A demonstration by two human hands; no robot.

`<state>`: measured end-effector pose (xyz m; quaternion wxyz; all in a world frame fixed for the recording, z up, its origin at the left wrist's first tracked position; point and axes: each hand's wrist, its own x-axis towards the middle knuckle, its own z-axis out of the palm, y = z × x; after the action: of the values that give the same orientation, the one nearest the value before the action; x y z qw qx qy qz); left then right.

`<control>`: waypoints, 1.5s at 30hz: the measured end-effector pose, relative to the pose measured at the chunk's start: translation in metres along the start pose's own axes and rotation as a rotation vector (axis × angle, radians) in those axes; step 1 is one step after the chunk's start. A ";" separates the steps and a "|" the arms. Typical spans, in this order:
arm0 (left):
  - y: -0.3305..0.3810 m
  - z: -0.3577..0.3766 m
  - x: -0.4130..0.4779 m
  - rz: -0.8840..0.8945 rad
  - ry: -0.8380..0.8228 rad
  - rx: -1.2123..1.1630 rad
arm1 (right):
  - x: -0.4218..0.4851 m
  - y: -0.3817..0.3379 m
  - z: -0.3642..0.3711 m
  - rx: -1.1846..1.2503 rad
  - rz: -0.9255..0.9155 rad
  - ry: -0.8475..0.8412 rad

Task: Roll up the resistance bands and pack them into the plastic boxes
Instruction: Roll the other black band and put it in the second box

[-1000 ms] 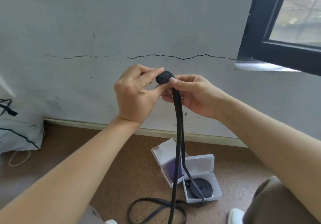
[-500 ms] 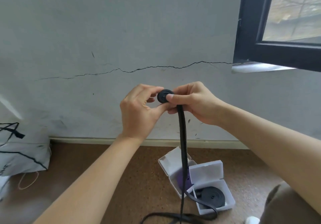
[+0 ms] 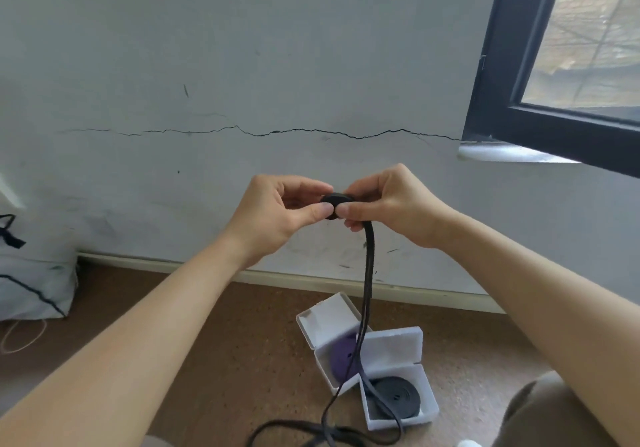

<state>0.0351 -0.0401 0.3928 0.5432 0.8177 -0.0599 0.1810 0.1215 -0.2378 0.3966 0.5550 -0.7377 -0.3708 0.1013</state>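
A black resistance band (image 3: 367,280) hangs from a small tight coil held in front of the wall. My left hand (image 3: 277,216) pinches the coil from the left and my right hand (image 3: 391,205) pinches it from the right. The loose tail drops to the floor and loops near the bottom edge. Below stand two open white plastic boxes: the left box (image 3: 320,334) holds a rolled purple band (image 3: 343,358), the right box (image 3: 424,398) holds a rolled black band (image 3: 398,398).
A cracked white wall fills the background, with a black window frame (image 3: 498,65) at upper right. A white bag (image 3: 34,273) with black trim lies at left on the brown cork floor (image 3: 242,342). My knee (image 3: 540,412) shows at lower right.
The camera tilted and both hands sit lower in view. The coil has turned between the fingers, the grips shifted, and the hanging tail has risen slightly.
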 end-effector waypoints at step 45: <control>-0.011 -0.001 0.005 -0.121 -0.091 0.305 | 0.009 0.024 0.005 -0.296 -0.078 -0.033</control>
<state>0.0422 -0.0341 0.3858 0.4195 0.9000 -0.0071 0.1177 0.1349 -0.2306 0.3759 0.4375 -0.7948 -0.4190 0.0360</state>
